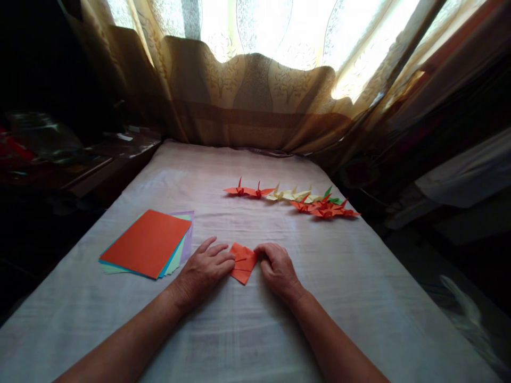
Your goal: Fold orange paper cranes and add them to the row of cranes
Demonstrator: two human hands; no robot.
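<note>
- Both hands press down on a partly folded orange paper (pixel 242 262): the left hand (pixel 203 271) lies flat with its fingertips on the paper's left edge, and the right hand (pixel 277 267) curls its fingers onto the right edge. Neither hand lifts or encloses the sheet; each pins it against the cloth.
- Position of the work: the folded piece lies on the white cloth-covered table (pixel 359 298), near the front edge, directly between the two hands and touching both.
- Step in hand, as judged from the creases and the diamond-like outline: an intermediate origami fold is being flattened, probably the base stage of a crane.
- Next move, as a judgement: it would call for one hand to anchor the piece while the other lifts a flap cleanly, aligning edges before the crease is set; a slip of the anchoring fingers would skew the fold.
- Stack of coloured sheets (pixel 149 244), orange uppermost, lies left of the left hand, near but apart from it.
- Row of finished paper cranes (pixel 293 199), orange, pale yellow and green, sits farther back on the right, well apart from the hands.
- Curtain (pixel 255 96) hangs behind the table's far end, lit from the window.
</note>
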